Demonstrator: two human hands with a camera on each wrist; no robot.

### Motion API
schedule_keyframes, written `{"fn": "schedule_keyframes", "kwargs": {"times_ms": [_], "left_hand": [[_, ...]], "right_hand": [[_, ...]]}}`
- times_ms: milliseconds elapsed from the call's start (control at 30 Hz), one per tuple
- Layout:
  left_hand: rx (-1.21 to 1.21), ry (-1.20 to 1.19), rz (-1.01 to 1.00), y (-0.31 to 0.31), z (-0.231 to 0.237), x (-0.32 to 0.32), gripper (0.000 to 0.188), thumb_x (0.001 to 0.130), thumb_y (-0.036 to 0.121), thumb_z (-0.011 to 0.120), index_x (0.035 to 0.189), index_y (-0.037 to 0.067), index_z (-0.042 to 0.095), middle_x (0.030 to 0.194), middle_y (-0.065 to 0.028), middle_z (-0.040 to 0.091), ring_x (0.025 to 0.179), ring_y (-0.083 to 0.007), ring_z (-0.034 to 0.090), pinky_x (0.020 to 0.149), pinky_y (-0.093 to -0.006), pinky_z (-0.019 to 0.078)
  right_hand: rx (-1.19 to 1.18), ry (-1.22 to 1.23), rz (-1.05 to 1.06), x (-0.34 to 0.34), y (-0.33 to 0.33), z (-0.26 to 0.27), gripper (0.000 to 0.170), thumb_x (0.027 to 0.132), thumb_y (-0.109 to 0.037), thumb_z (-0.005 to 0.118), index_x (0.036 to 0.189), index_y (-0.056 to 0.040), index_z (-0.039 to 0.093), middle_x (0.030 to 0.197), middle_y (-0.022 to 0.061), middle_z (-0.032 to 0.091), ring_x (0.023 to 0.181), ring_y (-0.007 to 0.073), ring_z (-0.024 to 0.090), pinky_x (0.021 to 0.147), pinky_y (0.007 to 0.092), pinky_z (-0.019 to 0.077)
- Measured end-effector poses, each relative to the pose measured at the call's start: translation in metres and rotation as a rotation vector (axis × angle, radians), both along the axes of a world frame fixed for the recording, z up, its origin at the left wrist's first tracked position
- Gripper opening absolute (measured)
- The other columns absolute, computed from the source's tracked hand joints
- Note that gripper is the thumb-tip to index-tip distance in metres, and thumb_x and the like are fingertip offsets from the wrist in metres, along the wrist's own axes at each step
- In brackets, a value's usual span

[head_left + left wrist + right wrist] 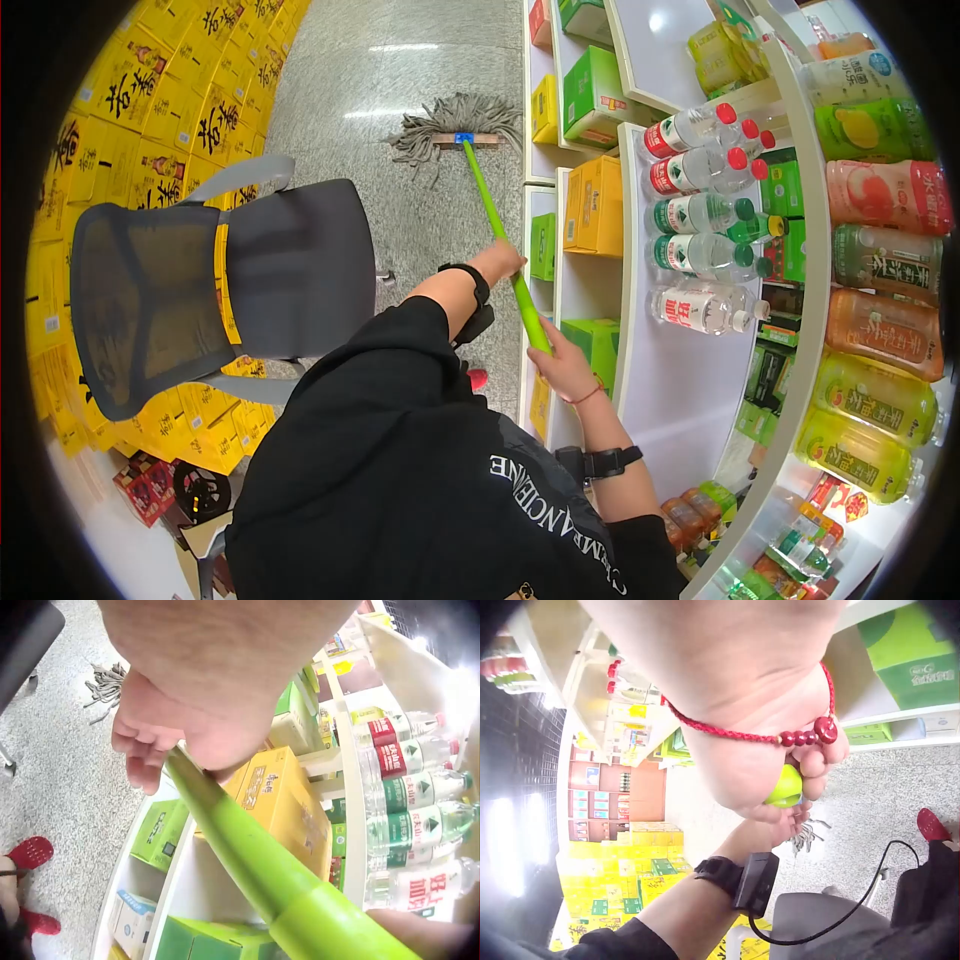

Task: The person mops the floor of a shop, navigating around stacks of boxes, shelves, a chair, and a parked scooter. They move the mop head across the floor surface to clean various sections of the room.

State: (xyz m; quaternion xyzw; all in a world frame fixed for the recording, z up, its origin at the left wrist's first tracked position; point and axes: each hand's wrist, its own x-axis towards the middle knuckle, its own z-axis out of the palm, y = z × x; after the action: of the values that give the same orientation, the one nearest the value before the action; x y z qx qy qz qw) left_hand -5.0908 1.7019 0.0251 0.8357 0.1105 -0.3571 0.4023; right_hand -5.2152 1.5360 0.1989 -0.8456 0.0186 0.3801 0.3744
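A mop with a bright green handle (485,190) reaches forward to the floor, its grey string head (450,115) spread there under a wooden bar with a blue clip (464,138). My left hand (499,261) grips the handle partway down. Higher up, close to the handle's top end, my right hand (567,368) holds it too. In the left wrist view, the left fingers (139,761) curl round the green handle (247,862). The right wrist view has the right hand (742,765) wrapped about the handle end (786,787), a red beaded bracelet at its wrist.
A grey office chair (300,268) stands on the left before stacked yellow cartons (150,110). White shelving (625,180) lines the right side, with boxes (595,207) and water bottles (700,215) close to the right arm. Red shoes (31,853) show on the speckled floor.
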Motion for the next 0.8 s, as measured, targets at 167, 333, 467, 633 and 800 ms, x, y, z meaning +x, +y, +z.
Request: {"fn": "schedule_keyframes", "kwargs": {"times_ms": [167,333,467,633,800], "left_hand": [[0.061,-0.029,-0.099,0.011,0.016,0.001,0.047,0.078,0.037,0.063,0.094,-0.007,0.059,0.087,-0.0225,0.063,0.082,-0.0353,0.062,0.071,-0.0392,0.0493],[0.095,-0.028,-0.071,0.004,-0.015,-0.041,0.055,0.078,0.034,0.061,0.108,-0.011,0.051,0.089,-0.0233,0.063,0.085,-0.0348,0.062,0.074,-0.0392,0.0496],[0.032,-0.038,-0.077,0.002,0.001,-0.082,0.058,0.078,0.030,0.061,0.111,-0.015,0.044,0.093,-0.0243,0.062,0.088,-0.0363,0.061,0.075,-0.0395,0.0496],[0.033,-0.023,0.065,-0.022,0.015,-0.146,0.055,0.077,0.029,0.062,0.109,-0.014,0.047,0.094,-0.0246,0.061,0.089,-0.0355,0.061,0.076,-0.0398,0.0494],[0.008,-0.079,-0.105,-0.051,0.022,-0.222,0.046,0.075,0.031,0.063,0.096,-0.010,0.057,0.088,-0.0224,0.063,0.084,-0.0350,0.062,0.073,-0.0403,0.0501]], "right_hand": [[-0.051,0.021,0.065,0.005,0.014,0.009,0.065,0.080,-0.034,0.056,0.135,-0.0106,0.032,0.092,0.0264,0.060,0.087,0.0381,0.060,0.075,0.0385,0.0464],[-0.082,0.072,0.142,-0.042,0.006,-0.024,0.068,0.082,-0.036,0.054,0.138,-0.0100,0.025,0.087,0.0292,0.059,0.085,0.0416,0.059,0.076,0.0410,0.0461],[-0.079,0.005,0.212,-0.082,-0.003,-0.025,0.069,0.083,-0.035,0.053,0.139,-0.0108,0.021,0.084,0.0301,0.059,0.084,0.0429,0.058,0.077,0.0423,0.0458],[-0.034,0.044,0.214,-0.132,-0.023,-0.008,0.070,0.082,-0.035,0.054,0.140,-0.0129,0.021,0.088,0.0290,0.059,0.084,0.0413,0.059,0.077,0.0410,0.0460],[-0.014,0.076,0.175,-0.208,-0.062,0.011,0.067,0.081,-0.035,0.056,0.138,-0.0125,0.028,0.093,0.0246,0.061,0.083,0.0320,0.062,0.075,0.0350,0.0463]]}}
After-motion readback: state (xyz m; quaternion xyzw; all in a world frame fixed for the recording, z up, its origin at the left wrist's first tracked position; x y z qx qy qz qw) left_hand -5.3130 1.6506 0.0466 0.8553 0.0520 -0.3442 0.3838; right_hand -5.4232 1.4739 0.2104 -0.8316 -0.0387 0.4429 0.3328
